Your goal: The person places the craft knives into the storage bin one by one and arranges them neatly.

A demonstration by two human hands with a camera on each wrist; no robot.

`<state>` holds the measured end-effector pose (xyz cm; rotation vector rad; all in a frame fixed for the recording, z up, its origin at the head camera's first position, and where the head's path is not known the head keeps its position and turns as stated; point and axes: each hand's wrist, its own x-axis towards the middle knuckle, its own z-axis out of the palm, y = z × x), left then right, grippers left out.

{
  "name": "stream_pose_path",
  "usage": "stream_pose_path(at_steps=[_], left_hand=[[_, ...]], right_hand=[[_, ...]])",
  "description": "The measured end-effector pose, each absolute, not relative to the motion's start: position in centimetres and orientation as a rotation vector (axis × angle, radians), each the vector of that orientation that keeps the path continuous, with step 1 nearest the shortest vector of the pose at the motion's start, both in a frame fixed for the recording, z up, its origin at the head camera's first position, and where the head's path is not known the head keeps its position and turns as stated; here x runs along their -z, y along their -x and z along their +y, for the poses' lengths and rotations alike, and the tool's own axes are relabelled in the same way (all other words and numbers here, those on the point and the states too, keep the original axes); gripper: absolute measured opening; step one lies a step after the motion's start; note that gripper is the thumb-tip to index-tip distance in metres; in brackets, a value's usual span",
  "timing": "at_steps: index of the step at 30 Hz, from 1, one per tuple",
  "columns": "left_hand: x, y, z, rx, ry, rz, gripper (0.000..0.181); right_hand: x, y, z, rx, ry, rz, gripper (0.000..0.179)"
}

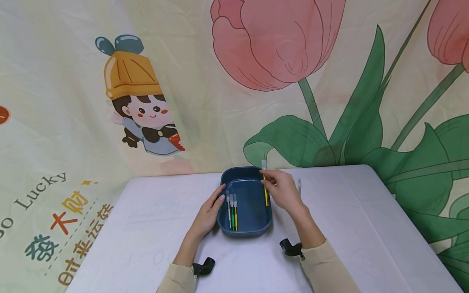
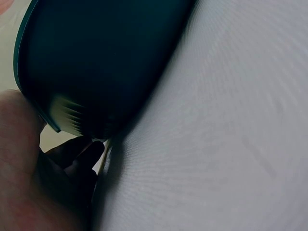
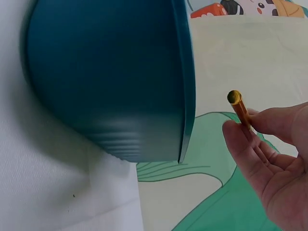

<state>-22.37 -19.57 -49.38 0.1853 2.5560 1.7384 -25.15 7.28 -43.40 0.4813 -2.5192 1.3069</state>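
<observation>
A dark blue plastic bin (image 1: pixel 250 228) sits on the white table. My left hand (image 1: pixel 208 213) holds its left rim, thumb over the edge and fingers against the outer wall (image 2: pixel 110 48). Between thumb and fingertips my right hand (image 1: pixel 282 189) pinches a slim yellow pen (image 1: pixel 266 197) with a clear cap, held upright over the bin's right side. The right wrist view shows the pen's round gold end (image 3: pixel 235 97) pointing away from that hand, beside the bin's rim. Inside the bin at left lie three similar capped pens (image 1: pixel 232 213), one whitish, one green, one yellow.
A slim item with a pale tip (image 1: pixel 299 186) shows on the table behind my right wrist, mostly hidden. A printed cloth (image 1: pixel 198 101) with tulips and a cartoon figure hangs behind the table (image 1: pixel 348 224). Black wrist cameras (image 1: pixel 290 247) are worn on both arms.
</observation>
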Motion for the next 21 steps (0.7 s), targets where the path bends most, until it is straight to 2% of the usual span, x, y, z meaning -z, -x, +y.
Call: stream_pose_path(at_steps=[21], left_hand=[[49.5,22.3,-19.6,-1.744,-0.201,2.561,0.052]], right_hand=[[44.3,24.7,4.4,-1.313,-0.574,-2.543,0.032]])
